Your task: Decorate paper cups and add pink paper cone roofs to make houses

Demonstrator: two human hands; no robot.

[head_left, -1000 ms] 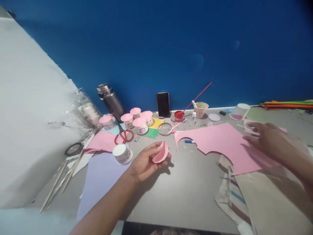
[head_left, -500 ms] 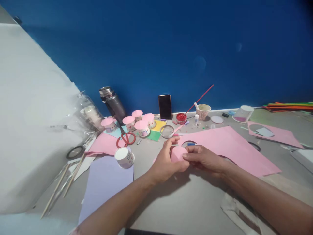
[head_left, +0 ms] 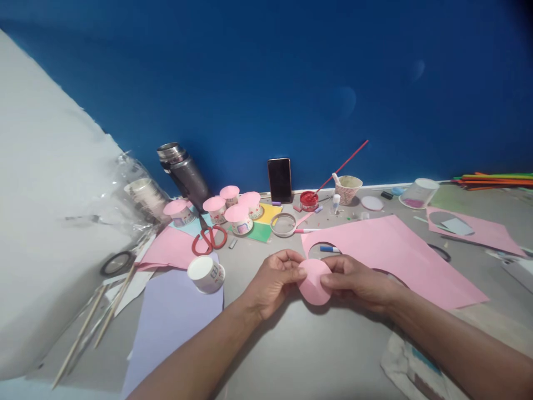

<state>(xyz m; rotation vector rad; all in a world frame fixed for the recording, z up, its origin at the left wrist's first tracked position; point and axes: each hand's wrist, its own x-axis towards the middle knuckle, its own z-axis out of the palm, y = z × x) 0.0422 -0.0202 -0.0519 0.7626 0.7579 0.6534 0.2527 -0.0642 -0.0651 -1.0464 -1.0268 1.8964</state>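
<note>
A pink paper circle [head_left: 315, 286] is pinched at its edges between my two hands above the grey table. My left hand [head_left: 272, 283] grips its left side, thumb on top. On the opposite side my right hand [head_left: 358, 281] pinches it between thumb and fingers. Just behind the hands lies a large pink paper sheet [head_left: 400, 258] with round holes cut in it, and a blue marker [head_left: 329, 249] shows through one hole. To the left, a small white paper cup [head_left: 206, 274] with drawings stands on a lilac sheet [head_left: 175, 328].
Several small cups with pink paper tops [head_left: 238, 213] stand at the back left, near red-handled scissors [head_left: 210, 239] and a steel flask [head_left: 185, 172]. A phone [head_left: 280, 180] leans on the blue wall beside a red paint pot [head_left: 308, 200]. A cloth [head_left: 410, 361] lies front right.
The pink circle has been turned to face up and brought slightly nearer; both hands now hold it by opposite edges. The camera view has shifted a little.
</note>
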